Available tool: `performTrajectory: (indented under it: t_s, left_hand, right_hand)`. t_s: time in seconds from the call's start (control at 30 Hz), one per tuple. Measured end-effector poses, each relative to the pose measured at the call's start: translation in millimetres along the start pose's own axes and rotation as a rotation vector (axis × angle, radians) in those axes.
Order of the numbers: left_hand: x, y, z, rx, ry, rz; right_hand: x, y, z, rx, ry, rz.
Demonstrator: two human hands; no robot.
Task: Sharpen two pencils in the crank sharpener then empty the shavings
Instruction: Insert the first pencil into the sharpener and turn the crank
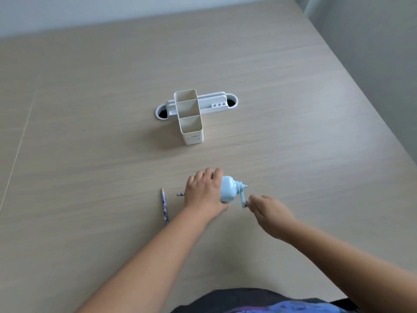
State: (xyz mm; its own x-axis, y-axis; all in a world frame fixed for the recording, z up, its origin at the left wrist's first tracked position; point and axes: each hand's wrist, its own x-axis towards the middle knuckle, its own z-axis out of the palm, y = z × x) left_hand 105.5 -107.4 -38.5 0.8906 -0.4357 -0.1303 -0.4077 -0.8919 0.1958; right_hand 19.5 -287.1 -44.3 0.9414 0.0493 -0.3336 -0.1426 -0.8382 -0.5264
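**Crank Stage: Pencil Axis Left, Handle Right**

Pale wood-grain desk (293,123), bare over most of its width, bounded at the far edge by a light wall and at the right by a grey wall. Cable grommet (232,100) set into the desk well beyond the work area; cream three-compartment pen holder (190,116) standing across it, all compartments apparently empty.

Light blue crank sharpener (229,188) near the front edge, resting on the desk. Long axis left to right: pencil entry facing left, crank handle (243,198) projecting right.

Left hand (204,194) laid over the left part of the sharpener body, fingers curled across the top, thumb at the near side, pressing down to steady it. Inserted pencil (180,194) visible only as a short stub emerging from beneath the left hand, in line with the sharpener axis; depth of insertion hidden.

Right hand (268,211) just right of the sharpener, fingertips closed in a pinch at the lower end of the crank handle. Exact contact slightly blurred.

Second pencil (164,205) loose on the desk, just left of the left hand, lying near to far with the point away from the body, crosswise to the sharpener axis. Apart from both hands; nearer the left.

Judged step: cranking one pencil. Point on the loose pencil appears formed, but too small to confirm. Shavings drawer not visible; emptying judged not yet done.
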Motion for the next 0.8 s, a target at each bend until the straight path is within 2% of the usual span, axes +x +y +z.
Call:
performTrajectory:
  t_s: [0.07,0.17,0.27,0.43,0.53,0.67,0.73,0.8]
  left_hand:
    - [1.6,0.8,0.2,0.006,-0.015,0.033]
    - [1.6,3.4,0.0,-0.005,-0.026,0.031]
    - [0.5,5.0,-0.8,-0.017,-0.014,0.007]
    - [-0.3,3.9,0.0,-0.013,0.001,-0.016]
    - [0.5,3.2,2.8,-0.015,-0.009,-0.004]
    - [2.2,4.1,1.7,-0.032,-0.030,0.017]
    - [1.6,5.6,2.0,-0.038,-0.031,0.011]
    - [1.9,7.3,0.4,-0.045,-0.031,0.007]
  right_hand:
    - [2.6,-3.6,-18.6,0.167,0.072,0.011]
    - [40.8,-15.6,-37.3,0.270,0.208,0.064]
    - [64.5,-13.9,-29.2,0.230,0.139,0.139]
    - [35.4,-1.6,-6.0,0.021,-0.157,0.197]
    - [-0.9,-4.5,-21.6,0.127,-0.127,0.124]
    - [29.0,-15.5,-53.9,0.177,0.099,0.062]
    - [52.1,-18.3,-52.7,0.262,0.084,0.121]
    - [65.0,-12.4,-43.1,0.274,0.001,0.195]
